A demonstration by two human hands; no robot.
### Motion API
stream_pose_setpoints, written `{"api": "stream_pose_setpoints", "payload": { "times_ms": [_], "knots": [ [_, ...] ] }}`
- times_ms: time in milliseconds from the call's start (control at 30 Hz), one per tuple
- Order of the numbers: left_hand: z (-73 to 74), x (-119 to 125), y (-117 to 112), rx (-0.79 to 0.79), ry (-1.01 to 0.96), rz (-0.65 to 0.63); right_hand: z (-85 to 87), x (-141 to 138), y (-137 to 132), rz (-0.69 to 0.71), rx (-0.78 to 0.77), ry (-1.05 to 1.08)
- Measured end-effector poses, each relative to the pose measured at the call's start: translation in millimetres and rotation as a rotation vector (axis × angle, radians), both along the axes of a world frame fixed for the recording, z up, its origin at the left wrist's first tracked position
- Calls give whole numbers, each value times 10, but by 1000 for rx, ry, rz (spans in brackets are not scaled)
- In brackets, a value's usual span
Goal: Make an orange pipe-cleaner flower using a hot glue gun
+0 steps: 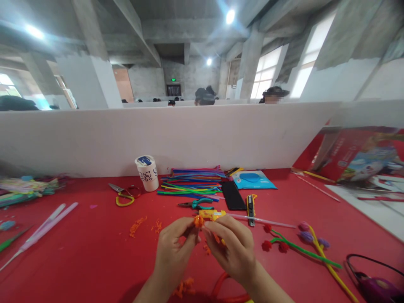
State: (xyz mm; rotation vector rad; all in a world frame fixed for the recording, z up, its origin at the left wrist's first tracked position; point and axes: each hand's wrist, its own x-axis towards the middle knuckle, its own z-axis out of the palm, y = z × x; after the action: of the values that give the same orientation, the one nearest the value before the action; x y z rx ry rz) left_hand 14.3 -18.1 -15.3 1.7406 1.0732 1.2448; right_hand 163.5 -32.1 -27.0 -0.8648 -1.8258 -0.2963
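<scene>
My left hand (173,248) and my right hand (232,248) meet over the red table (78,252), both pinched on a small orange fuzzy pipe-cleaner piece (198,220). A bit of orange stem shows under my right fingers. Orange fluff scraps (137,226) lie to the left of my hands. Just beyond my fingers lies a yellow tool (212,214), apart from them.
A heap of coloured pipe cleaners (192,185), a white cup (147,172), scissors (123,194), teal pliers (195,205), a black case (232,195), a utility knife (250,207) and a blue wipes pack (252,179) lie behind. Finished pipe-cleaner flowers (296,246) lie right. A white partition (189,134) closes the back.
</scene>
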Motion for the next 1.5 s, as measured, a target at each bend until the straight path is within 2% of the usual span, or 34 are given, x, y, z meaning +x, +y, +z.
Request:
{"api": "stream_pose_setpoints", "payload": {
  "times_ms": [200,400,467,600,633,667,733,767,800,900,1000,1100,1200,1300,1400,1500],
  "knots": [
    [42,11,-21,36,4,-6,16,13,-17,-6,108,-140],
    [37,17,-25,34,0,-37,67,9,-23,-14,126,-139],
    [31,22,-19,-37,-60,-56,68,4,-43,2,119,-134],
    [41,27,18,-358,-356,-139,100,33,-58,19,87,19],
    [47,24,32,-435,-434,-154,116,59,-36,-9,37,60],
    [53,19,47,-498,-500,-164,130,94,0,-76,-76,68],
    [65,4,75,-587,-604,-159,130,185,114,-285,-430,-13],
    [68,-5,87,-611,-641,-152,105,236,184,-426,-660,-94],
    [71,-14,97,-624,-670,-148,59,284,259,-509,-788,-139],
    [71,-43,117,-641,-718,-164,-187,386,457,-582,-961,-182],
    [67,-69,134,-674,-755,-203,-478,412,575,-611,-1065,-162],
    [69,-82,144,-697,-791,-222,-652,411,632,-583,-1115,-85],
    [87,-85,142,-719,-792,-232,-654,433,667,-505,-1149,54],
    [121,-94,139,-730,-788,-233,-501,484,671,-372,-1151,257],
    [150,-114,148,-704,-779,-232,-243,534,586,-205,-1090,473],
    [144,-131,165,-661,-734,-211,28,520,390,-12,-1051,658]
  ]
}}
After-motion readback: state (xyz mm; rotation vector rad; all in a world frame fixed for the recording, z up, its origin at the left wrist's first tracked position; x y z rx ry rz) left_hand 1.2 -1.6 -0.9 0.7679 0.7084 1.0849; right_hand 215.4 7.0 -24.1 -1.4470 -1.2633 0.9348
